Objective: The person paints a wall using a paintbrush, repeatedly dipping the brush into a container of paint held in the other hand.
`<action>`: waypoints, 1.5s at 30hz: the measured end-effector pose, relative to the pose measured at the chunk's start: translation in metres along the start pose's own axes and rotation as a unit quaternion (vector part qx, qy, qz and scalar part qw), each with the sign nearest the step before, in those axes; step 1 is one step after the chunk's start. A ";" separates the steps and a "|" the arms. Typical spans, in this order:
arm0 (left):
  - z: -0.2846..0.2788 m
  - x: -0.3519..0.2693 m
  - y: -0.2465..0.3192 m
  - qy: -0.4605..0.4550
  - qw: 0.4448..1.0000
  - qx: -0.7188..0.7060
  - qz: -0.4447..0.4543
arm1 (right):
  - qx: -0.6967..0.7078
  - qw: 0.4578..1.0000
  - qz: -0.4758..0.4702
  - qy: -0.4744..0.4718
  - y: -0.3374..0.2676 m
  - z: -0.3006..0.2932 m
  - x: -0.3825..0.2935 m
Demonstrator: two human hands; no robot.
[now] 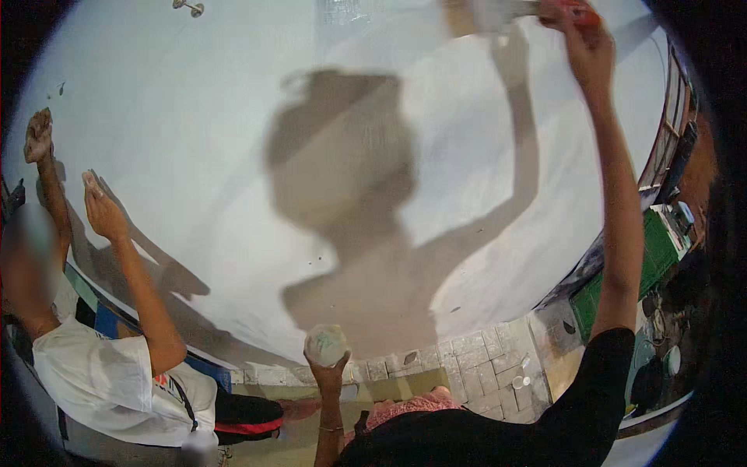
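High against the pale wall, at the top right, my right hand is closed round the red handle of a paintbrush; its head is blurred and partly cut off by the frame's edge. My left hand holds a round, whitish container low in front of me, by the foot of the wall. What is inside the container cannot be made out clearly. My shadow falls over the middle of the wall.
At the left a co-worker in a white shirt raises both hands near the wall. Pale paving runs along its foot. A green panel and assorted items stand at the right. A metal fitting sits high on the wall.
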State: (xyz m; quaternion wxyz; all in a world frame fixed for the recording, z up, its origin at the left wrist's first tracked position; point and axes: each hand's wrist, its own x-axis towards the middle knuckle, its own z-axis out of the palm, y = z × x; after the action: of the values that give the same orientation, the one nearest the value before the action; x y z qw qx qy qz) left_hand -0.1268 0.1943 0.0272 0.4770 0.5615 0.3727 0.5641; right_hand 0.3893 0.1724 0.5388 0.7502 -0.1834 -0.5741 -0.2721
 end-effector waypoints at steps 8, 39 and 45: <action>0.001 0.002 0.001 -0.001 0.999 -0.030 -0.044 | -0.229 0.941 -0.250 0.002 -0.088 0.045 0.039; 0.011 0.005 -0.015 -0.055 0.998 0.005 -0.032 | -0.019 0.992 0.064 -0.108 -0.070 0.217 -0.013; 0.013 -0.004 -0.024 -0.106 0.991 -0.011 -0.078 | -0.044 0.998 0.033 -0.031 -0.032 0.043 0.020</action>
State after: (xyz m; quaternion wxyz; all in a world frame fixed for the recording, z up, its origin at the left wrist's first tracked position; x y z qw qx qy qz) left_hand -0.1110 0.1959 0.0041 0.5629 0.5817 0.3563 0.4666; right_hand 0.3410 0.1687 0.5688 0.7320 -0.2429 -0.5781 -0.2664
